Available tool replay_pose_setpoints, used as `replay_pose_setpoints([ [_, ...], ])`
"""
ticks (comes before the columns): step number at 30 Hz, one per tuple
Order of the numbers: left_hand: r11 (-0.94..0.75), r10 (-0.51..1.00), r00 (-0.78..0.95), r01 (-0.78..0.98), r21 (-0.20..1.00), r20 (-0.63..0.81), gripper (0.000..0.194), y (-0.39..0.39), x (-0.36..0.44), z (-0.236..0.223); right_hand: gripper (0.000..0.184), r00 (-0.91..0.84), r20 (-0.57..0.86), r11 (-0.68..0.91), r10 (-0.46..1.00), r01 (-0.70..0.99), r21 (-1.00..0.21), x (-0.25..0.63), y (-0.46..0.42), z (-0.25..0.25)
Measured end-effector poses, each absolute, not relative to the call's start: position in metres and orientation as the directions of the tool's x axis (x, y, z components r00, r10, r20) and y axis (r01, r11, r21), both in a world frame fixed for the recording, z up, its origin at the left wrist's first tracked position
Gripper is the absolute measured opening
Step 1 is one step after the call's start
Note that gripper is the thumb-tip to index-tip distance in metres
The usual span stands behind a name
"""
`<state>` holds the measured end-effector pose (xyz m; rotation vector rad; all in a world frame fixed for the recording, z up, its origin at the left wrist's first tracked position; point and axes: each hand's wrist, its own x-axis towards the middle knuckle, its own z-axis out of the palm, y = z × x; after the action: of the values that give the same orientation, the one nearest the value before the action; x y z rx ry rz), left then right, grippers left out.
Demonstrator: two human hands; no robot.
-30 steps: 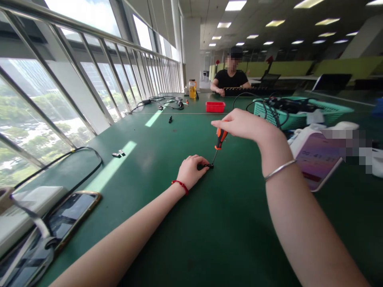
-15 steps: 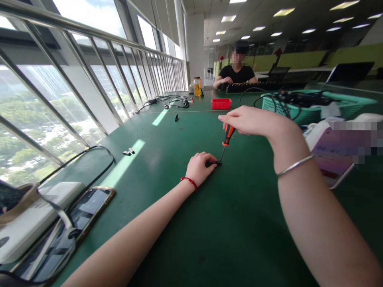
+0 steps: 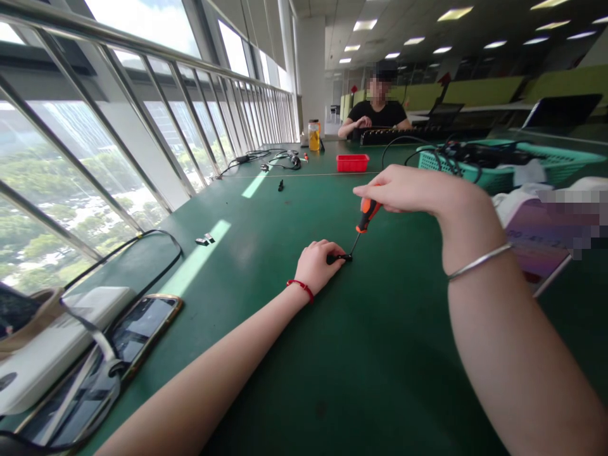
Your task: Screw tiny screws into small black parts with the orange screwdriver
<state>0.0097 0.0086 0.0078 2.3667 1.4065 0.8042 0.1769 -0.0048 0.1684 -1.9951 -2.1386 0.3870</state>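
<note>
My left hand (image 3: 320,263) rests on the green tabletop (image 3: 266,354), its fingers closed on a small black part (image 3: 338,258) that lies flat. Most of that part is hidden by the fingers, so I cannot tell its kind. Above it, my right hand (image 3: 396,190) grips a screwdriver (image 3: 367,215) with an orange and black handle. The screwdriver leans to the right, and the tip of its thin shaft meets the right end of the black part.
Left are small black and silver pieces (image 3: 205,240), a phone (image 3: 152,316) and a white box-like device (image 3: 61,348). Farther off lie a small black piece (image 3: 280,185), a red bin (image 3: 352,163), cables (image 3: 285,158) and a jar (image 3: 314,136). A green basket (image 3: 560,166) stands right. Across sits a person (image 3: 377,114).
My right hand and the screwdriver handle have shifted slightly right, so the screwdriver leans more. Its tip stays on the black part. My left hand has not visibly moved.
</note>
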Motion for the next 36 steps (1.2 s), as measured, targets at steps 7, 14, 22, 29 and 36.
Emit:
replay_pose_setpoints([
  [7, -0.487, 0.872, 0.373, 0.724, 0.488, 0.317, 0.012, 0.009, 0.01, 0.007, 0.024, -0.155, 0.032, 0.157, 0.987, 0.926, -0.343, 0.184, -0.002, 0.166],
  [14, -0.492, 0.869, 0.378, 0.723, 0.484, 0.319, 0.012, 0.009, 0.01, 0.007, 0.029, -0.195, -0.092, 0.149, 0.976, 0.918, -0.366, 0.189, 0.002, 0.166],
  [22, -0.485, 0.874, 0.37, 0.72, 0.497, 0.316, 0.012, 0.007, 0.01, 0.01, 0.023, -0.188, -0.082, 0.139, 0.979, 0.902, -0.409, 0.189, 0.001, 0.166],
  [29, -0.489, 0.871, 0.373, 0.721, 0.491, 0.32, 0.012, 0.008, 0.01, 0.008, 0.039, -0.162, -0.092, 0.111, 0.982, 0.905, -0.41, 0.184, 0.0, 0.166],
  [36, -0.484, 0.874, 0.37, 0.72, 0.497, 0.315, 0.012, 0.008, 0.011, 0.008, 0.034, -0.139, -0.095, 0.085, 0.986, 0.898, -0.431, 0.183, 0.003, 0.164],
])
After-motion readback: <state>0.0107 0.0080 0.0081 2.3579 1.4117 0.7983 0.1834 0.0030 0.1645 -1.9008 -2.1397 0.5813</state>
